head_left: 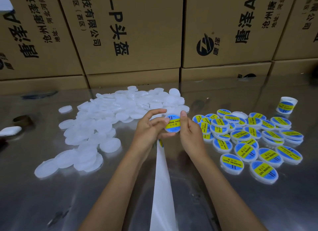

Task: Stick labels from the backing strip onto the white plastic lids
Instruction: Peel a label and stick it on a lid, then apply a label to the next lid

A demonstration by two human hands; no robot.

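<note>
Between my two hands sits a white plastic lid (172,125) with a blue and yellow label on its top. My left hand (149,127) cups it from the left, thumb under the rim. My right hand (189,129) grips its right edge, thumb up beside the label. A white backing strip (162,187) hangs from under my left hand toward me, one label (161,142) showing at its top. A heap of bare white lids (110,113) lies to the left. Labelled lids (249,136) are spread to the right.
The work surface is a shiny metal table (51,196). Stacked cardboard boxes (129,33) form a wall along its far edge. A white tub with a label (286,105) stands at the far right. A brown tape roll (23,120) and a white object (11,130) lie at the left edge.
</note>
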